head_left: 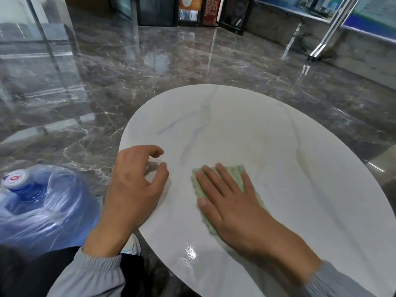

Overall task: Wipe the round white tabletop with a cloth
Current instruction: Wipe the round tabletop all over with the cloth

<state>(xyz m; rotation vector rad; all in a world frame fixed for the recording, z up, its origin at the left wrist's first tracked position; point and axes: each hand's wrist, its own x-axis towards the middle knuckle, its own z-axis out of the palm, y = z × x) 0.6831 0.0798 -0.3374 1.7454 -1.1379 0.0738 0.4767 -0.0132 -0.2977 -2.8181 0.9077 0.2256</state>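
Dark marble flooring (192, 71) is surrounding the round white tabletop (278, 136); I'm pressing my flat right hand (233, 202) onto the green cloth (234, 170) on it, left hand (132, 183) resting loosely curled, empty, at its rim.

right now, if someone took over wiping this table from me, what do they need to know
Right hand: flat, fingers straight, pressing the green cloth onto the tabletop, on its near left part.
Left hand: loosely curled at the table's left edge, holding nothing.
Done: a shiny, maybe wet, patch shows by the near edge; how much is wiped cannot be told.
Left: probably the far and right parts, which show no sheen.
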